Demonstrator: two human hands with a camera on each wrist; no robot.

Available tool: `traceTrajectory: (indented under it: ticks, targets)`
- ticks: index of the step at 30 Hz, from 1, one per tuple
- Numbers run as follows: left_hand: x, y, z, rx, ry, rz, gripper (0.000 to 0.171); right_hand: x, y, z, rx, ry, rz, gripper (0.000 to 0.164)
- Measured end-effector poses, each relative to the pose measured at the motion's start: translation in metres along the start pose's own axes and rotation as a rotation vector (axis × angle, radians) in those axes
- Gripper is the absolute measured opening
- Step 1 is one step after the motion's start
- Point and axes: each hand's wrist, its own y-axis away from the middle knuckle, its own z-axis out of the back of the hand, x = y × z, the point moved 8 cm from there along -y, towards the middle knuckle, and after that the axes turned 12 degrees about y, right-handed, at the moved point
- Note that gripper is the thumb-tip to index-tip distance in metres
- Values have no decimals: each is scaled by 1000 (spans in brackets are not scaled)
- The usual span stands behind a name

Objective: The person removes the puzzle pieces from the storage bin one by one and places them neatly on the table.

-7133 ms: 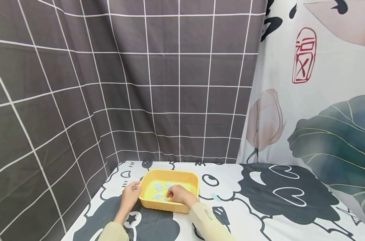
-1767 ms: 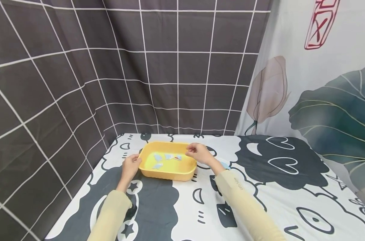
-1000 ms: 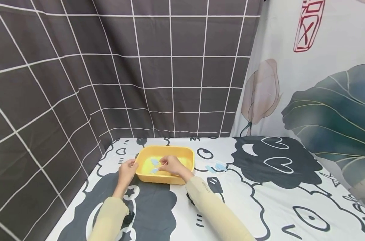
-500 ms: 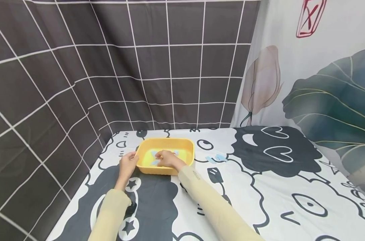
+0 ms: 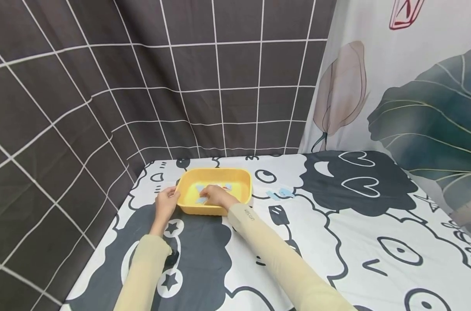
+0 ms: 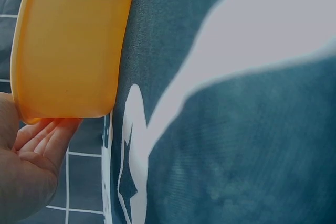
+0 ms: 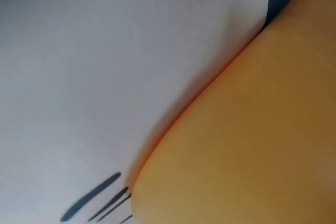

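A yellow plastic tub [image 5: 240, 185] stands on the patterned cloth. At its left end my left hand [image 5: 167, 204] holds the rim; the left wrist view shows the fingers [image 6: 55, 139] behind the tub's end wall. Inside the tub is my right hand [image 5: 217, 195], palm down and fingers pointing left among small light blue flat pieces. One piece [image 5: 200, 188] lies beyond the fingertips, another piece [image 5: 201, 200] just in front of them. A third piece [image 5: 228, 186], with a bit of red beside it, lies behind the hand. I cannot tell whether the right fingers pinch anything.
Two light blue pieces [image 5: 285, 192] lie close together on the cloth, right of the tub. The black-and-white cartoon cloth [image 5: 360, 246] covers the table. A dark grid curtain [image 5: 239, 103] hangs at the back and left, a floral curtain [image 5: 340, 95] at the right.
The right hand has moved from over the tub's right rim back inside, then slightly left. Two blue pieces now show on the cloth, where one showed seven seconds ago. The left hand stays at the rim.
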Motion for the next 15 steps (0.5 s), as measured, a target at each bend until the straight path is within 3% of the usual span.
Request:
traceTrajectory:
  ticks: [11, 15]
  targets:
    - [1, -1, 2, 2, 0, 15, 41, 9, 0, 2, -25, 102, 78, 28]
    - [2, 1, 0, 18, 1, 19, 41, 6, 2, 0, -25, 78, 38, 22]
